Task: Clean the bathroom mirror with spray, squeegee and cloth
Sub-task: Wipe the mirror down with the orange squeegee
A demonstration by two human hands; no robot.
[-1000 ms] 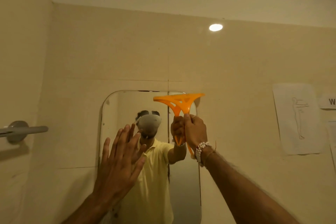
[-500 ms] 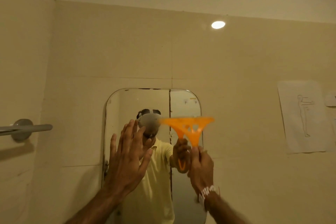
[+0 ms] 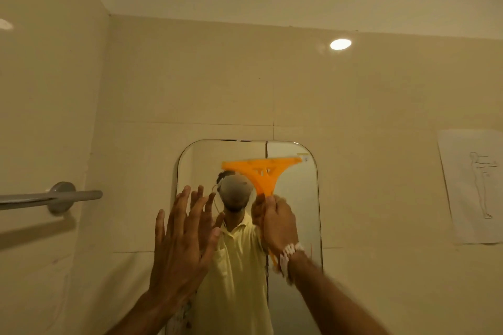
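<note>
squeegee (image 3: 262,171) handle (mostly hidden) inside right hand (image 3: 279,221), blade blurred

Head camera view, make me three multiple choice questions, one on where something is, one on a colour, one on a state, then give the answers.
1. Where is the towel bar?
A. left wall
B. ceiling
C. under the mirror

2. What colour is the squeegee?
A. blue
B. orange
C. black

3. How is the left hand?
A. fist closed on a cloth
B. gripping a spray bottle
C. open, fingers spread

Answers:
1 A, it juts from the left wall.
2 B, its frame is bright orange in the right hand.
3 C, the palm is flat and empty before the glass.
</note>
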